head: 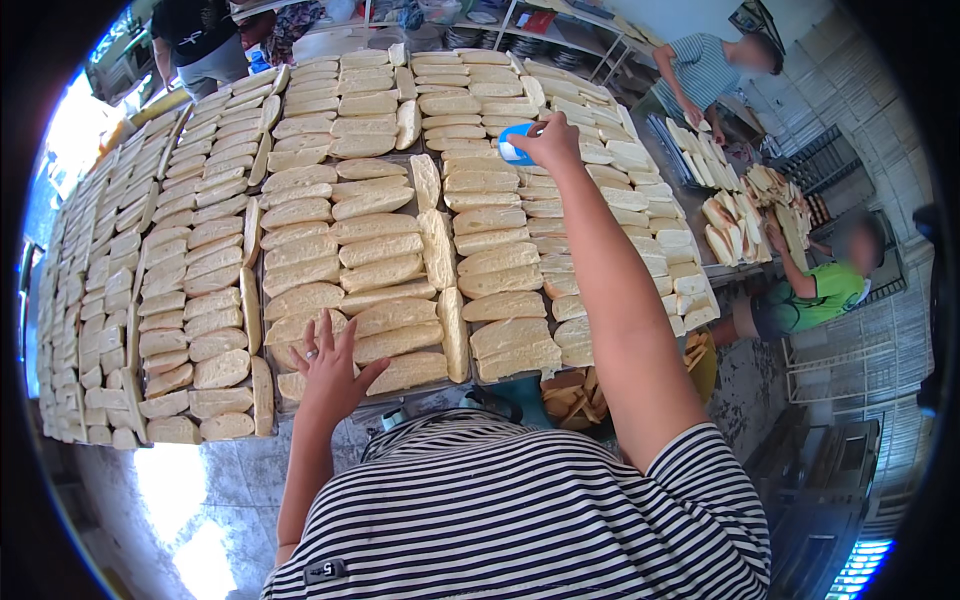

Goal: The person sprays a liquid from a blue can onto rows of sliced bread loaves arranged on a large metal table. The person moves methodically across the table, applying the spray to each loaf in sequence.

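Long slices of bread (385,249) coated with a pale spread cover trays laid out before me. My right hand (553,142) reaches far forward, gripping a blue cylindrical container (514,145) tilted over the slices. Its contents cannot be made out. Close to the front edge, my left hand (330,366) rests with fingers spread on the slices of one tray, holding nothing. A ring is on one of its fingers. Beside that hand, a slice set crosswise (452,334) runs along the tray's right side.
At right, a person in a striped shirt (697,67) and another in a green shirt (832,292) handle bread pieces (731,225) on a side table. Shelves (487,34) line the back. Under the front edge sits a container of bread pieces (574,397).
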Demonstrator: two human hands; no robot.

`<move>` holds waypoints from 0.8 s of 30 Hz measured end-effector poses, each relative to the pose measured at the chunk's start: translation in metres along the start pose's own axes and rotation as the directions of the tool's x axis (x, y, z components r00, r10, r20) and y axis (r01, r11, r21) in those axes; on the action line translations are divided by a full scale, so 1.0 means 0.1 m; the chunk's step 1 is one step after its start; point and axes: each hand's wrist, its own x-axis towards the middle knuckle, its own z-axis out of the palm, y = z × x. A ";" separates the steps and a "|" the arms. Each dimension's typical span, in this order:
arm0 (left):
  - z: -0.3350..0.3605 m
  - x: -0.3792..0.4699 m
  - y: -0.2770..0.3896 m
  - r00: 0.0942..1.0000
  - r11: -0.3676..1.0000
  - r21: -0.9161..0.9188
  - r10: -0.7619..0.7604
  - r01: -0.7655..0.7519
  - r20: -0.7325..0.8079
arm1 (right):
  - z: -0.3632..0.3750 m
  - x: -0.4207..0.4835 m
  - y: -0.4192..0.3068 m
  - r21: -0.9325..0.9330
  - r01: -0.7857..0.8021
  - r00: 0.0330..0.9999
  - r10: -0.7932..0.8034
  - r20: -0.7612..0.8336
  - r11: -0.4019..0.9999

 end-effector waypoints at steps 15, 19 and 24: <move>-0.03 0.00 0.02 0.999 0.999 0.000 -0.045 0.045 0.026 | 0.13 0.22 0.02 -0.122 -0.057 0.996 0.047 -0.079 0.991; -0.01 0.00 0.03 0.997 0.997 0.029 -0.069 0.068 0.044 | 0.17 0.33 0.02 0.174 -0.010 0.991 -0.013 0.131 0.985; -0.02 0.00 0.04 0.996 0.996 0.001 -0.086 0.086 0.028 | 0.35 0.43 -0.03 0.008 -0.065 0.996 0.065 0.055 0.998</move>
